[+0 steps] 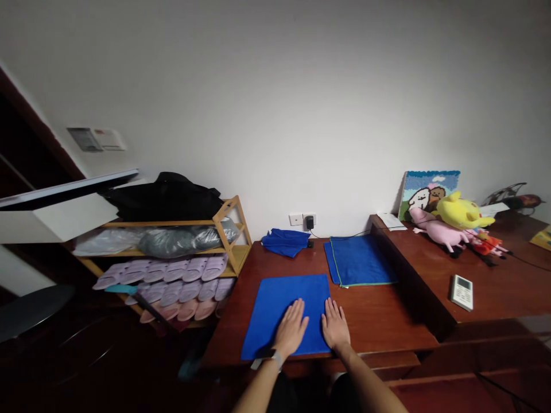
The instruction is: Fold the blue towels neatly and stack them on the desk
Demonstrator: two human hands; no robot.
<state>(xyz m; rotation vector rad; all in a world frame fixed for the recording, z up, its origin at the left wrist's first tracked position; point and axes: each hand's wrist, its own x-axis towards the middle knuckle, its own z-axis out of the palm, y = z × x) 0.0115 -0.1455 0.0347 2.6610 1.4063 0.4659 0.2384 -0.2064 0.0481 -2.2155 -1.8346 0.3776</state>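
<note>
Both grips flat, palms down, fingers straight and lying close to one another; neither is clamped on anything. Left hand (291, 328) rests on the blue cloth (278, 298), right of its middle; right hand (336, 326) lies across the cloth's right edge, part on fabric, part on bare wood. Cloth is spread as a near-square at the front edge of the counter (370, 318), toward its front left corner, surface fairly smooth. Handling (judged): light, soft, limp, not fragile; likely to slide or ruck on the polished wood if pushed from one side, so a flat palm suits smoothing. Best hold for lifting: thumb and fingertip pinch at two corners; the far pair is unobstructed. Layer count cannot be told from this angle. Further out: green-edged cloth (364, 261) lies flat toward the counter's back right corner, another blue layer showing past its left side; crumpled cloth (284, 242) sits at the back left corner, below a black plug (309, 222) in the wall. Beyond the right edge, a higher cabinet (508, 292) carries a white remote (462, 292) near its front left corner, with plush toys (447, 229) farther back.
</note>
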